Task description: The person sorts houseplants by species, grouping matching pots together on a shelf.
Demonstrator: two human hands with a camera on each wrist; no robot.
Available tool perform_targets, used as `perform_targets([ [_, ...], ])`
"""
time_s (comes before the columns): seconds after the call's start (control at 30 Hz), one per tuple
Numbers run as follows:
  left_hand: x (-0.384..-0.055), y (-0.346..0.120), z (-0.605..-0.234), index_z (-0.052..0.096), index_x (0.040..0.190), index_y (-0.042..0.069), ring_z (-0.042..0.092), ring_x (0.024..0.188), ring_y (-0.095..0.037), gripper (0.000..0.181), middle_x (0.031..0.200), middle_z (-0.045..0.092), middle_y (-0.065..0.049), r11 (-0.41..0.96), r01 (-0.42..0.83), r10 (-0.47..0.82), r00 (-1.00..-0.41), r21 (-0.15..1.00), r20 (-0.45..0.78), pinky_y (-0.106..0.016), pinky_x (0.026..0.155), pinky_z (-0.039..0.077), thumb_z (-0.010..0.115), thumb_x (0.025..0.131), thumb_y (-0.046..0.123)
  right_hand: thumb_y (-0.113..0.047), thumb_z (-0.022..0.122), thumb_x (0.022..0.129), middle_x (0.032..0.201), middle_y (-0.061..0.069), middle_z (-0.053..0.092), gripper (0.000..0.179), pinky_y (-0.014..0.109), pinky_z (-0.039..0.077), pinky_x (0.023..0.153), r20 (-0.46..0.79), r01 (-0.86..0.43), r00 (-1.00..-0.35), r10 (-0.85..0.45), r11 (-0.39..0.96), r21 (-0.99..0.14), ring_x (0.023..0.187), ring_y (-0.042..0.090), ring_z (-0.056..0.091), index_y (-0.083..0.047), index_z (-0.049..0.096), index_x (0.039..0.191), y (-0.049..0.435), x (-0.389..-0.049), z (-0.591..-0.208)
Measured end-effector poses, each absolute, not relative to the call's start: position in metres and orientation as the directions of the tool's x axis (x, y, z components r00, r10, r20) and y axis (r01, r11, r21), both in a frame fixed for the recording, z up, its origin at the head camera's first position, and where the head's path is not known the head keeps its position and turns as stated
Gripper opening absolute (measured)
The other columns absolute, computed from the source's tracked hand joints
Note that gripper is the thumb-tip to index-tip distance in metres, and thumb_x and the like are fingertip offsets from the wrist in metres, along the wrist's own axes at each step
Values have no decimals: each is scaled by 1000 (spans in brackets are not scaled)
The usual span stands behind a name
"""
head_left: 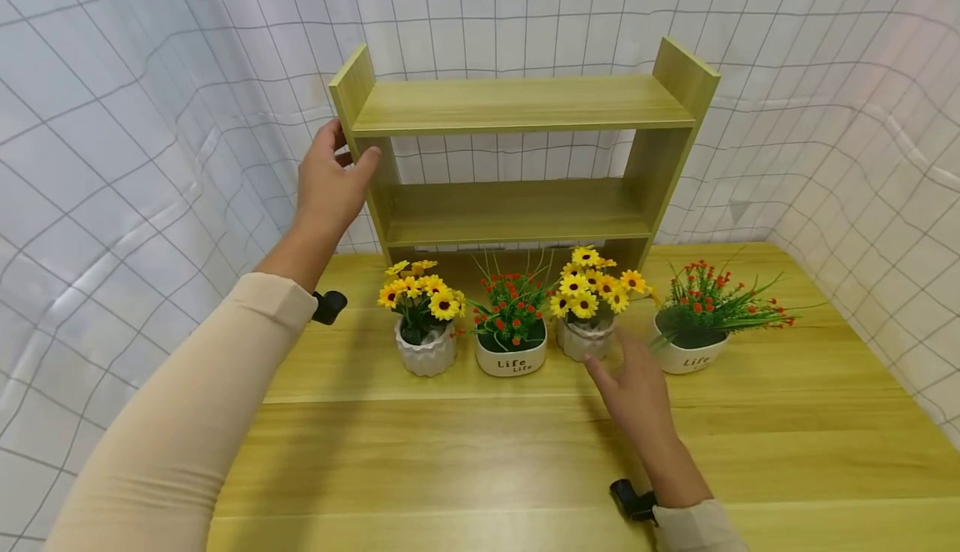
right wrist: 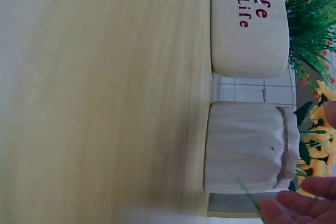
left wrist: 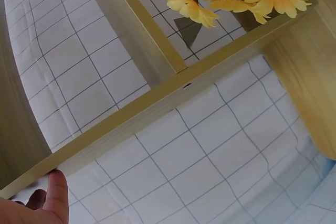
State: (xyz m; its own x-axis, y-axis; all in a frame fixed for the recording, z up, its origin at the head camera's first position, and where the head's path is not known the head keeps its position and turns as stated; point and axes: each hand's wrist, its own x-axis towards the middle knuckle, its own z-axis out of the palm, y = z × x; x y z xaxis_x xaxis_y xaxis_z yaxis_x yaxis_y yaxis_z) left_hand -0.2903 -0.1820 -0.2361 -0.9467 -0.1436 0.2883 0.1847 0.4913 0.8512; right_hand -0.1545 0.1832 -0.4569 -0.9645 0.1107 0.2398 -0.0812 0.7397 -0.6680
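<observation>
My left hand (head_left: 333, 181) grips the left side panel of a two-tier wooden shelf (head_left: 517, 106), thumb at its front edge and fingers on the outer side. My right hand (head_left: 637, 393) is at the right-hand pot of yellow flowers (head_left: 585, 339), thumb and fingers spread apart near its rim. In the right wrist view, this ribbed white pot (right wrist: 247, 148) stands upright with a cord around its neck, and a thin green blade (right wrist: 251, 199) crosses by the fingertips. To its right sits a white "Life" pot (head_left: 686, 358) of red flowers, leaves brushing near the hand.
Another "Life" pot (head_left: 512, 360) with red flowers and a ribbed pot of yellow flowers (head_left: 426, 356) stand in the row before the shelf. The wooden table (head_left: 465, 460) is bordered by white grid-patterned cloth (head_left: 480, 18) at the back and sides.
</observation>
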Motion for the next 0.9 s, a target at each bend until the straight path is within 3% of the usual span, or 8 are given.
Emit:
perform_targets([
  [0.33, -295, -181, -235, 30, 155, 27, 47, 134, -19, 65, 154, 38, 4, 498, 156, -149, -954, 853, 261, -41, 101, 46, 55, 98, 45, -44, 65, 94, 148, 32, 38, 85, 59, 30, 109, 169, -2, -966, 196, 647, -763, 136, 47, 36, 11, 30, 148, 175, -172, -458],
  [0.63, -301, -183, -241, 30, 156, 23, 52, 128, -22, 64, 152, 43, -1, 551, 146, -152, -951, 821, 270, -40, 98, 48, 54, 99, 39, -38, 68, 93, 152, 32, 29, 90, 59, 23, 113, 128, 30, -958, 256, 534, -845, 142, 45, 27, 10, 20, 152, 172, -184, -467],
  [0.9, -303, -182, -245, 43, 148, 17, 58, 121, -26, 48, 144, 52, -6, 620, 175, -169, -922, 765, 347, -43, 94, 51, 45, 102, 29, -27, 77, 88, 130, 21, 52, 67, 52, 37, 105, 196, -67, -941, 275, 418, -906, 123, 34, 50, 4, 44, 137, 169, -198, -480],
])
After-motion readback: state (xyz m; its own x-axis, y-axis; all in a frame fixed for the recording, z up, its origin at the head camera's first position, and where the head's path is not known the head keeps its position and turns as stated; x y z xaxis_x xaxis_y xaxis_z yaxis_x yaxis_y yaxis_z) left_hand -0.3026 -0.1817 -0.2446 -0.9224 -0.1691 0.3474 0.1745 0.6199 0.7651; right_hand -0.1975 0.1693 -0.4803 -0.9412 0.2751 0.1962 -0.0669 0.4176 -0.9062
